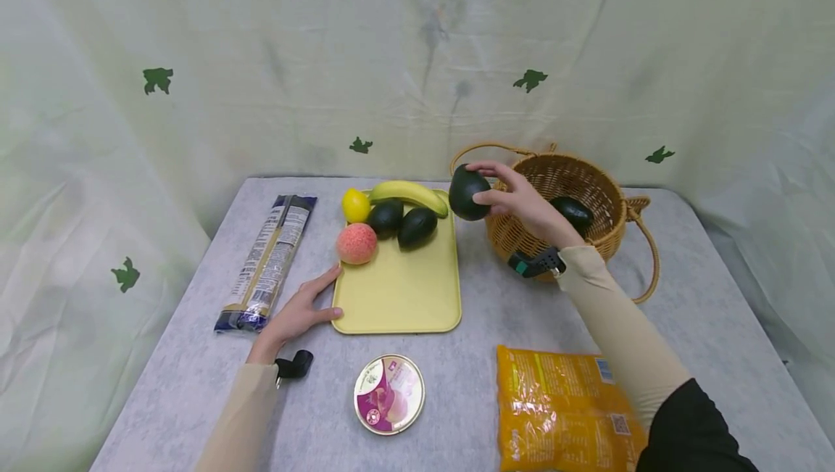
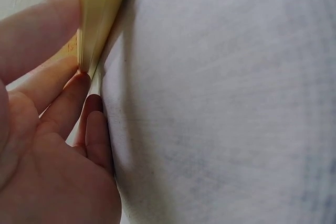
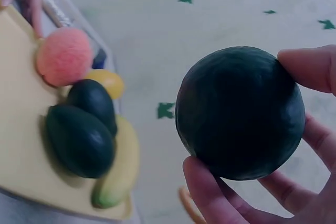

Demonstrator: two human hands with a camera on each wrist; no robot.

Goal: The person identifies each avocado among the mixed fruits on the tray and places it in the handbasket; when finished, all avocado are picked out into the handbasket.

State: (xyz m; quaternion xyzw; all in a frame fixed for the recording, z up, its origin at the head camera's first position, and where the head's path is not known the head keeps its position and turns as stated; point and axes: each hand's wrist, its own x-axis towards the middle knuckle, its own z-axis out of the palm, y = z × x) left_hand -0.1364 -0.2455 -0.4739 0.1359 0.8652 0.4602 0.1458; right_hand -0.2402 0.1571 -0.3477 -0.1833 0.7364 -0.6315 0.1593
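Plainly, most of the surrounding things ring the yellow tray (image 1: 398, 298); to its right stands the wicker basket (image 1: 561, 175), with another avocado (image 1: 574, 212) inside and its front partly hidden by the right forearm (image 1: 607, 298); to its left lies a long packet (image 1: 266, 265), at its near side a round tin (image 1: 389, 394), and beyond its near right corner an orange bag (image 1: 554, 407); a banana (image 1: 407, 194), a lemon (image 1: 355, 205), a peach (image 1: 356, 243) and two dark avocados (image 1: 417, 227) crowd the tray's far end, leaving its near part bare.

The tray is smooth and flat, with rounded corners and a low rim; the basket is woven, with looped handles; the orange bag is glossy, crinkled plastic; the tin has a printed purple-and-white top; the peach looks pink and finely speckled.

The right hand (image 1: 522, 200) pinches the held avocado (image 1: 468, 193) between thumb and fingertips, clear of the table just beside the tray's far right corner; it is pear-shaped from above, nearly round end-on; the left hand (image 1: 296, 316) is spread, its thumb and extended fingers touching the tray's left edge.
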